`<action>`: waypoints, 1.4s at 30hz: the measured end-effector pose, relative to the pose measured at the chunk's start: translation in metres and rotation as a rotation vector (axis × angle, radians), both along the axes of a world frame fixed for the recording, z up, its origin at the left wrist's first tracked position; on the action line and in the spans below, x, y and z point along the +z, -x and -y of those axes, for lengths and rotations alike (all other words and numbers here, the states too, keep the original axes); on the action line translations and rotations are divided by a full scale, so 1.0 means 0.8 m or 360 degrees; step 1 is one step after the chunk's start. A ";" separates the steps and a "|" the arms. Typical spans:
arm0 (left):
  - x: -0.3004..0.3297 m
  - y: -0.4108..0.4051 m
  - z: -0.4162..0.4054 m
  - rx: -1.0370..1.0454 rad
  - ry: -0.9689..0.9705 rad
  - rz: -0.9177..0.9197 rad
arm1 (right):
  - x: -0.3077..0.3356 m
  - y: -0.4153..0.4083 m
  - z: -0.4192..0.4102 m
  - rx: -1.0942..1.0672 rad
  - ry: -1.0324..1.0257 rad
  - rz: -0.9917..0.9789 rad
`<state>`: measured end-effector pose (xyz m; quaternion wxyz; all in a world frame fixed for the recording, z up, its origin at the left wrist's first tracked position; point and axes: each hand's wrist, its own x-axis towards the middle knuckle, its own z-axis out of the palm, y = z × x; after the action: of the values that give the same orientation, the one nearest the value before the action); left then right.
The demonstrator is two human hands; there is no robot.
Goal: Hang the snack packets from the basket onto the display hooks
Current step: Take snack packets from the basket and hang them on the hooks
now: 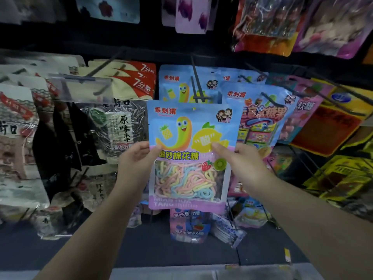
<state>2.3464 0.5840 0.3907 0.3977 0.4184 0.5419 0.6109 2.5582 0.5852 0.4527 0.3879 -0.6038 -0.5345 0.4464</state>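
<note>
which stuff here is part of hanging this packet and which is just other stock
Part of the job:
- blue candy packet, held by left hand and right hand
- black display hook with matching packets

Just other stock:
- sunflower seed bags
- yellow packets
- pink packets

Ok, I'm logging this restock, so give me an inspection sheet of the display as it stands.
Surface: dark display wall with black wire hooks.
Job's things: blue plastic sour-candy packet with worm cartoon, held upright before matching hung packets; basket not seen.
Clutter: packets lying on the dark ledge below.
Grippers: left hand and right hand pinch the packet's sides.
Cables: nothing seen.
Surroundings: sunflower-seed bags left, pink and yellow packets right.
</note>
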 end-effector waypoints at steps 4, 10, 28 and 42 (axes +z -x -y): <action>0.005 0.001 0.001 -0.0003 -0.0071 -0.0011 | -0.007 0.002 -0.003 -0.0013 -0.0080 0.0017; 0.009 -0.004 0.002 -0.0014 -0.0070 -0.0033 | -0.003 -0.006 -0.006 -0.0012 -0.0032 -0.0043; 0.013 -0.008 -0.116 0.0187 0.0056 -0.0048 | -0.014 0.013 -0.123 -0.0138 -0.0089 0.0045; -0.003 -0.059 -0.071 0.0222 0.0166 -0.0456 | -0.074 0.000 -0.126 -0.0059 -0.0053 0.0706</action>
<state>2.3933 0.6412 0.3883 0.2943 0.4413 0.6518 0.5421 2.5582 0.6857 0.3937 0.2791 -0.6904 -0.6027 0.2866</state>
